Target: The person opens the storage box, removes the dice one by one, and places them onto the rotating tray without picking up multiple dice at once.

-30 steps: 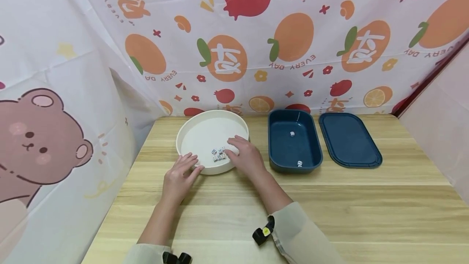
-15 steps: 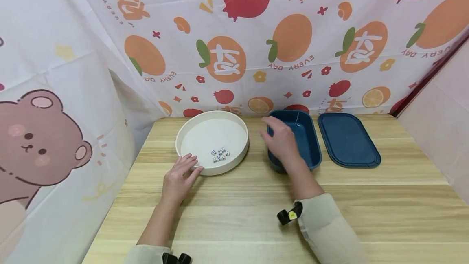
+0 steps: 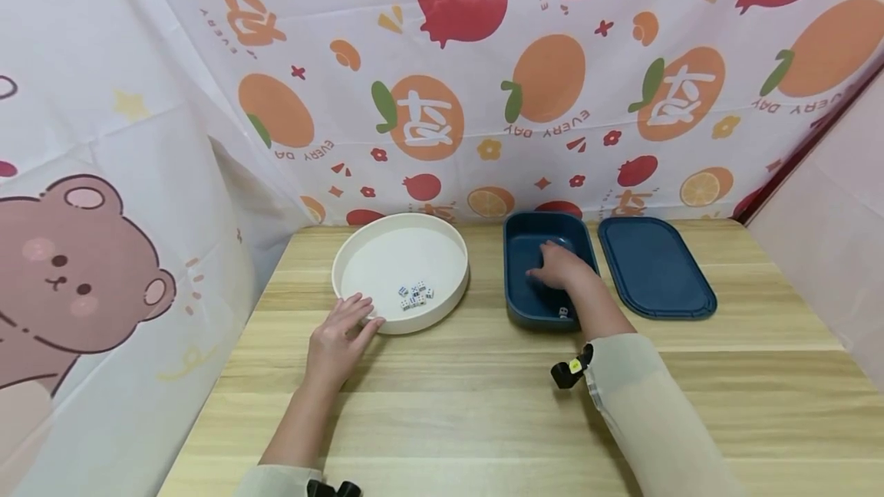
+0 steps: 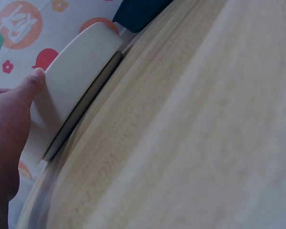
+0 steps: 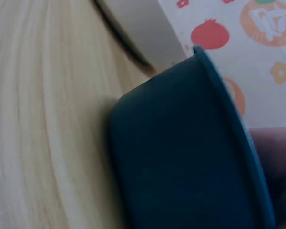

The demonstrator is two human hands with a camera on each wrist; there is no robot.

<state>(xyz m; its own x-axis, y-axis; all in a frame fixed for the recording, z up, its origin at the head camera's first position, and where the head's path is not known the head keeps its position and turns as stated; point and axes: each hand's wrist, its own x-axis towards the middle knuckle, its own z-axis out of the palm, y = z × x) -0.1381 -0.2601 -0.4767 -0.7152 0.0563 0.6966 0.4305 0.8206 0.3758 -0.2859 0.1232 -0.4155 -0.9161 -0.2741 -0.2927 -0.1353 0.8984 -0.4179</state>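
My left hand (image 3: 338, 337) rests at the near-left rim of a round white tray (image 3: 397, 251). In the left wrist view its thumb (image 4: 34, 81) lies against the top of the tray's outer wall. Several small white dice (image 3: 417, 296) lie grouped in the tray's near part. My right hand (image 3: 562, 265) reaches down into a dark blue rectangular box (image 3: 519, 294), thumb and forefinger apart, and covers part of the box floor. One die (image 3: 563, 313) shows near the box's front wall. In the right wrist view, the box wall (image 5: 176, 143) hides most of the hand.
A flat dark blue lid (image 3: 656, 267) lies right of the box. All stand near the back of the wooden table (image 3: 470, 405), before a fruit-print cloth (image 3: 476, 67). A bear-print cloth (image 3: 103, 251) hangs at the left.
My right hand has gone from the dice in the white tray rightward into the blue box. Another die has appeared at the right of the tray's group. My left hand has stayed at the rim.
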